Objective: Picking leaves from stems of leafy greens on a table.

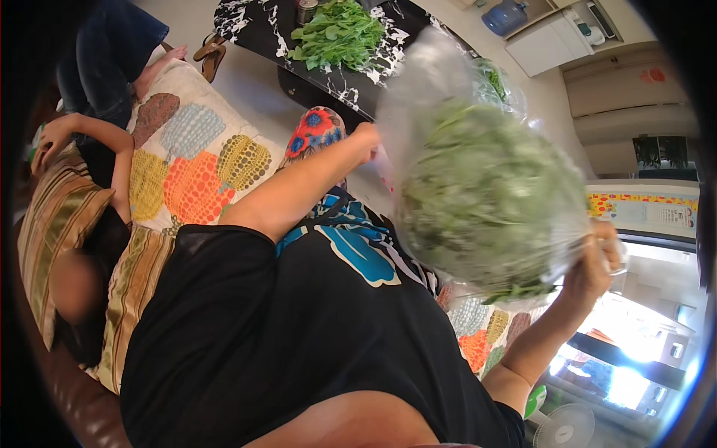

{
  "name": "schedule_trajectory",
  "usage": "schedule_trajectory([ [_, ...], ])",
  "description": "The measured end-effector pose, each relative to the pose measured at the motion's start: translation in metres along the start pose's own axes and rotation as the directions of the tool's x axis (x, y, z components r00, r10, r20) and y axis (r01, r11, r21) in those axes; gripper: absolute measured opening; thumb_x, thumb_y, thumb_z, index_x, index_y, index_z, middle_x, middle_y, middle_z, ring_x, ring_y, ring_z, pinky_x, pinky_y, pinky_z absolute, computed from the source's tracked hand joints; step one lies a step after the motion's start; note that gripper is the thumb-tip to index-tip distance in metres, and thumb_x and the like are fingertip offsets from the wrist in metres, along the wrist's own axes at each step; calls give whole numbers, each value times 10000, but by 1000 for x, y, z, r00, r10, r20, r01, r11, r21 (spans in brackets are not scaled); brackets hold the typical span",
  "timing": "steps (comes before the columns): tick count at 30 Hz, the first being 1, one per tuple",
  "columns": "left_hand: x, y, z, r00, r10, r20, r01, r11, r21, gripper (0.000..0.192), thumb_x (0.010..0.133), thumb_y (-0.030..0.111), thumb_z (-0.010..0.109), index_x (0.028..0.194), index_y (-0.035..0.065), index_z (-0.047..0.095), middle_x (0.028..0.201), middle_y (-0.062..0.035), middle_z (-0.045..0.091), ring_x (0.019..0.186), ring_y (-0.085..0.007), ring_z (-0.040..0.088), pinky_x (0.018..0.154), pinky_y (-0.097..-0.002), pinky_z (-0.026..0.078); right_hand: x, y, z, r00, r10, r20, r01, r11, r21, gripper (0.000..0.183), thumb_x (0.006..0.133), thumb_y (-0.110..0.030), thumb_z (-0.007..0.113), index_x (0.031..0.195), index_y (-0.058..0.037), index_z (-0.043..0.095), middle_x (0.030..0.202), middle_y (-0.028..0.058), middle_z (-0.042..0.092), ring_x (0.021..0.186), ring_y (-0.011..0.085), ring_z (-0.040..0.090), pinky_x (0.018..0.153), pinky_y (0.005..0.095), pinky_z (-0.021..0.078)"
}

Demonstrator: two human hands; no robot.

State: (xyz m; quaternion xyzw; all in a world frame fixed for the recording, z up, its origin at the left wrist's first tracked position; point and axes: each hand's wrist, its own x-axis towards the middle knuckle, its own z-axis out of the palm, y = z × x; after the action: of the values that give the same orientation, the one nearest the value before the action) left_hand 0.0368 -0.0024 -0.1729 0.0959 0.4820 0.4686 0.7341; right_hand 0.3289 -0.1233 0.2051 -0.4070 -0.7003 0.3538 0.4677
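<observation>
A clear plastic bag (431, 73) full of leafy greens (487, 196) hangs in front of my body, blurred by motion. At its right side my right hand (594, 257) grips the gathered plastic. My left hand (365, 141) is closed at the bag's left edge and seems to pinch the film there; its fingertips are partly hidden. Beyond the bag, a loose pile of leafy greens (341, 36) lies on a black table with white marbling (246, 22). Another clear bag with greens (496, 81) shows behind the held one, partly covered.
A metal can (306, 11) stands beside the pile. Another person's arm (120, 168) and jeans (106, 56) are at the left on the patterned sofa cover (196, 185), near striped cushions (61, 218). Sandals (212, 56) lie on the floor. A fan (564, 428) stands lower right.
</observation>
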Motion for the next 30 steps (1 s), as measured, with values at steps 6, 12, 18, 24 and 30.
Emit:
schedule_trajectory([
  [6,-47,-8,-12,971,163,-176,-24,797,604,352,878,332,590,812,-4,674,769,-128,672,712,-254,661,563,-401,491,15,-27,-31,933,-36,-358,65,996,68,272,920,-192,512,1109,-3,555,1068,99,596,985,172,567,897,315,449],
  [12,-53,-24,-27,962,177,207,-208,-14,978,392,812,369,630,885,-12,685,906,-223,658,890,-379,631,792,-442,497,71,-35,-38,980,-42,-194,50,998,39,274,951,-187,495,1132,4,570,1060,65,596,987,130,541,877,277,434],
  [18,-85,-13,-14,966,-29,258,-258,-220,941,293,739,235,716,938,22,691,953,-194,668,912,-352,638,801,-434,505,129,25,-27,991,-89,-96,76,988,-135,107,875,-106,633,932,-16,648,778,-11,568,709,47,481,648,171,352],
  [24,-90,-17,-15,975,-72,212,-223,-209,952,265,711,171,723,930,26,691,972,-197,668,934,-352,640,806,-439,507,189,115,33,999,-28,-17,22,956,-294,137,826,-176,699,855,-43,687,638,-63,499,543,20,408,487,185,282],
  [30,-89,-14,-15,956,-137,258,-278,-153,948,263,752,196,677,932,4,680,965,-213,663,942,-363,635,814,-440,500,229,225,80,984,62,169,35,854,-519,185,795,-215,695,767,-36,658,601,-6,525,580,94,468,539,275,383],
])
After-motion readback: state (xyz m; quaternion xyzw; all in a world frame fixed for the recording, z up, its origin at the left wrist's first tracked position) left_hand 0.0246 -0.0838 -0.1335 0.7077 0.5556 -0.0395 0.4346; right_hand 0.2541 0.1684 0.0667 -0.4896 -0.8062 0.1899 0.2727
